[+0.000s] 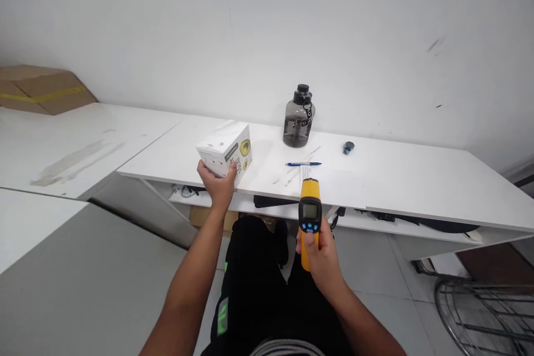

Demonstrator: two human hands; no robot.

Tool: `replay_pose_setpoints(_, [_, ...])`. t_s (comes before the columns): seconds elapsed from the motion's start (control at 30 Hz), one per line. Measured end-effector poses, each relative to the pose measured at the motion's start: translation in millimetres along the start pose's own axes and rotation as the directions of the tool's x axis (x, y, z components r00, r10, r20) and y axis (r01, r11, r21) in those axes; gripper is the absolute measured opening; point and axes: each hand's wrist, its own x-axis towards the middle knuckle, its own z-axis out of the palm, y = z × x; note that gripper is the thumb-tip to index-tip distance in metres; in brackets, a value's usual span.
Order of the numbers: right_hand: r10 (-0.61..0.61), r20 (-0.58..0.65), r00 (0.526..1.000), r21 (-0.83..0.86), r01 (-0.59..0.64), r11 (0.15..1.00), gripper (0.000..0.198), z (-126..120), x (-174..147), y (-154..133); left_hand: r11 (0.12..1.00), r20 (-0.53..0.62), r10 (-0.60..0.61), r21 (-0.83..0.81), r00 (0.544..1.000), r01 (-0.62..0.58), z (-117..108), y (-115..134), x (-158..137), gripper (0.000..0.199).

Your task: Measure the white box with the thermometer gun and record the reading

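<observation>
My left hand grips the near end of a white box with avocado pictures on its side, tilted at the table's front edge. In my right hand is a yellow and black infrared thermometer, upright, its small grey screen facing me. The thumb rests just below its blue buttons. Beyond the thermometer, a sheet of white paper lies on the white table. A blue pen lies along the paper's far edge.
A dark translucent water bottle stands near the wall. Right of it lies a small dark blue object, perhaps a watch. A taped cardboard box is at far left. Dark items sit on the shelf under the tabletop. A metal rack stands lower right.
</observation>
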Motion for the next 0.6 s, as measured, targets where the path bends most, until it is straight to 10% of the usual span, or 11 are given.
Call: replay_pose_setpoints(0.6, [0.137,0.052,0.989,0.085,-0.141,0.986,0.061,4,3,7,1.0,-0.037,0.026,0.005,0.999,-0.026,2,-6,-1,0.086])
